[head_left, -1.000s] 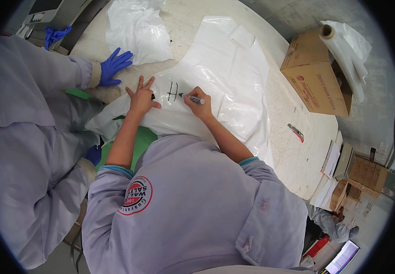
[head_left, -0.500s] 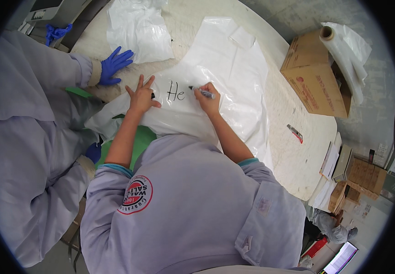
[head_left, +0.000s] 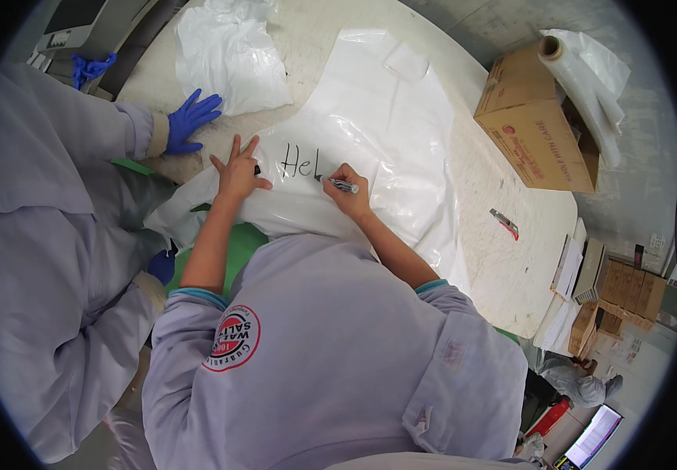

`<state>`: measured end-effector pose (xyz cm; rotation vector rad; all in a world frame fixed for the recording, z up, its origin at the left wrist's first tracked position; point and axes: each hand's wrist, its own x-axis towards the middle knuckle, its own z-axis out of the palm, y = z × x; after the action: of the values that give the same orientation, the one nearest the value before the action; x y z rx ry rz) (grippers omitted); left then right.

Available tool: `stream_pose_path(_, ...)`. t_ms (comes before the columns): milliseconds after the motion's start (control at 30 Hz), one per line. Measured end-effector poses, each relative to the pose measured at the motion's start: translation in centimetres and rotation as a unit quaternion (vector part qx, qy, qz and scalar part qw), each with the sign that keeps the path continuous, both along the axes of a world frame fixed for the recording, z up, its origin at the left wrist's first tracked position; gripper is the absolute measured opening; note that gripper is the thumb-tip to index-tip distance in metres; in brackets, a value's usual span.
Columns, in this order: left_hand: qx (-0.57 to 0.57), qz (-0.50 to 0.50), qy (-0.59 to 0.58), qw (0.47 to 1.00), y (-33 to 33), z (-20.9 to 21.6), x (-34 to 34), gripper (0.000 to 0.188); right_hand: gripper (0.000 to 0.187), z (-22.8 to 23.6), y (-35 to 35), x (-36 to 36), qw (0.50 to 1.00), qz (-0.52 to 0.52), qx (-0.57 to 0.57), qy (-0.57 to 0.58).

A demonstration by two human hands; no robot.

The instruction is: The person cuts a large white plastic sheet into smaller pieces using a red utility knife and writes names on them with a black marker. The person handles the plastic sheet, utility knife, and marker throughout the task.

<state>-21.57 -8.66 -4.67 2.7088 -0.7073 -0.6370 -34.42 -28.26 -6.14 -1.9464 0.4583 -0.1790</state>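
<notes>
Mid-lettering, the right hand (head_left: 348, 196) grips a marker (head_left: 338, 185) while the left hand (head_left: 238, 174) lies flat and empty, fingers spread, pinning the plastic sheet (head_left: 385, 117); steady strokes seem called for.

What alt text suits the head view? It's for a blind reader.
A right hand writes with a marker on a white plastic bag, the left hand pressing it flat. A co-worker's blue-gloved hand rests on the table.

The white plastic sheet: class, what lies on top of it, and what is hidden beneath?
On the white plastic sheet rest the left hand, the right hand holding a marker, and handwriting. Beneath, the table is covered.
</notes>
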Motion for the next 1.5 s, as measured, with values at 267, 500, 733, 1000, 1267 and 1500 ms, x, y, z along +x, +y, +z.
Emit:
stream_pose_path(267,-0.010,0.006,-0.002,1.000,0.1,-0.4,0.0,0.034,0.019,0.0,0.0,-0.1,1.000,0.000,0.009,-0.013)
stream_pose_path(500,0.000,0.002,0.003,1.000,-0.1,0.3,0.0,0.034,0.019,-0.3,-0.1,-0.1,1.000,0.001,0.009,-0.015)
stream_pose_path(733,0.003,-0.001,-0.001,1.000,0.0,0.0,0.1,0.033,0.020,-0.5,-0.7,0.5,0.998,-0.050,0.038,-0.029)
stream_pose_path(1000,-0.004,0.001,0.005,1.000,-0.1,0.4,0.0,0.033,0.022,0.5,-1.4,1.0,0.998,-0.060,0.035,0.005)
stream_pose_path(1267,0.000,-0.003,-0.016,1.000,0.1,-0.4,0.0,0.037,0.023,0.1,-0.9,0.8,0.998,-0.049,0.034,-0.012)
stream_pose_path(1500,-0.006,0.000,-0.012,1.000,0.1,-0.2,0.0,0.038,0.022,0.4,-0.9,0.7,0.998,-0.053,0.025,-0.006)
